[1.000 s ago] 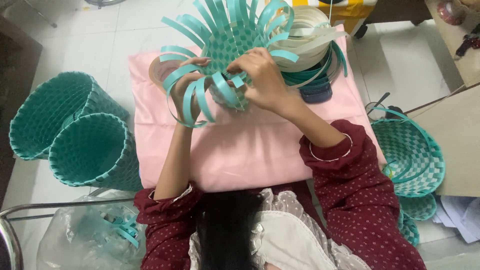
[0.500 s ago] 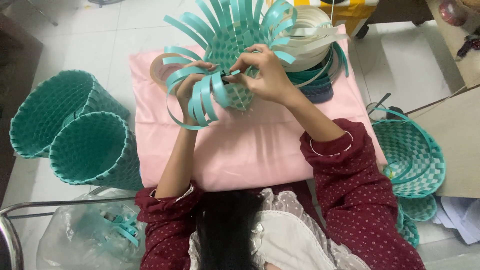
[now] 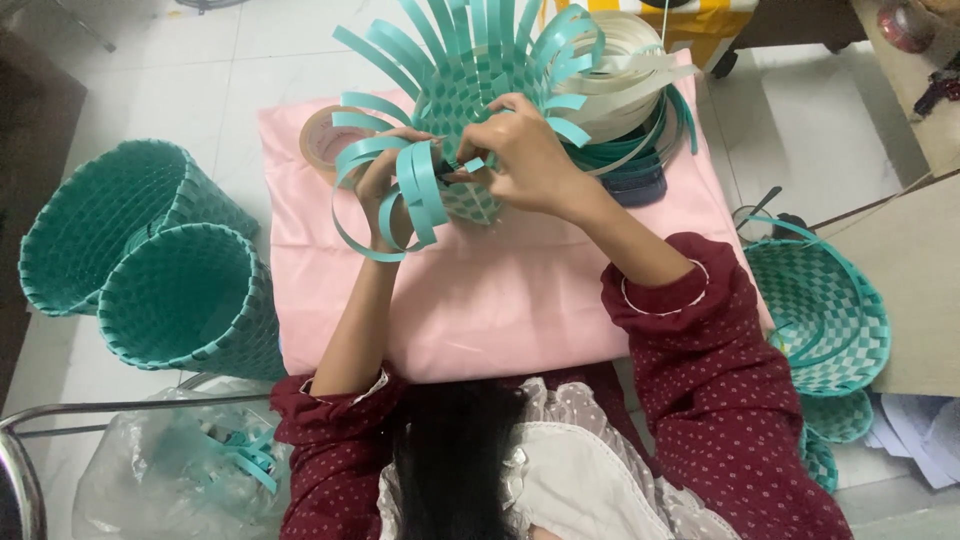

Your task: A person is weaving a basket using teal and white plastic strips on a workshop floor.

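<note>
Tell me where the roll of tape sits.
In the head view, the roll of tape lies on the pink cloth, upper left, just beyond the left hand.

The left grip (image 3: 385, 180) and the right grip (image 3: 520, 155) hold a half-made basket (image 3: 465, 110) between them, over a cloth (image 3: 500, 300) that lies on the desk. Loose strips (image 3: 400, 195) curl around the left grip. Just left of that grip, a roll of tape (image 3: 320, 135) lies on the cloth. Beyond the right grip, a coil of strips (image 3: 630, 95) sits on the cloth. Far left of the grips, two finished baskets (image 3: 140, 260) lie side by side on the floor. Far right, a stack of woven trays (image 3: 820, 320) sits on the floor. Near the person's left elbow is a bag (image 3: 170, 470) with strips in it.
</note>
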